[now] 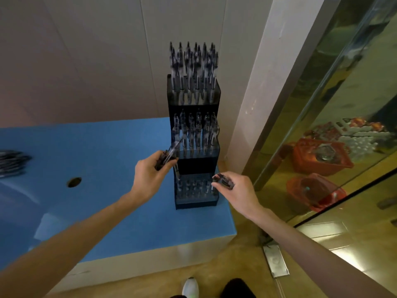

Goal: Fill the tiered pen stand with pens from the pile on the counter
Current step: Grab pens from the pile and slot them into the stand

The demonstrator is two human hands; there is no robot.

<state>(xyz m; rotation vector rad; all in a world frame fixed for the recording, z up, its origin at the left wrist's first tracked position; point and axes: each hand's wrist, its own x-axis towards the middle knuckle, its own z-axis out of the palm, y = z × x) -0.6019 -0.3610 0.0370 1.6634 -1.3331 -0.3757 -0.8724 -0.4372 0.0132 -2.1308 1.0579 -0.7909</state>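
Head view, left hand [148,177] and right hand [236,190] gripping pens, pile [12,162] far left

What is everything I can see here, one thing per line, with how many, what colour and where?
Pen stand: one, black, three tiers, far right corner of the counter.
Pens in stand: many, clear with dark parts, upright on the top and middle tiers; fewer on the bottom tier.
Pen pile: one blurred heap, dark, at the counter's left edge.
Counter: one, blue top, with a dark round hole.
Baskets: two, red, behind the glass on the right.
Shoe: one, white, on the floor.
Left hand: holds several pens beside the middle tier.
Right hand: holds pens at the bottom tier.
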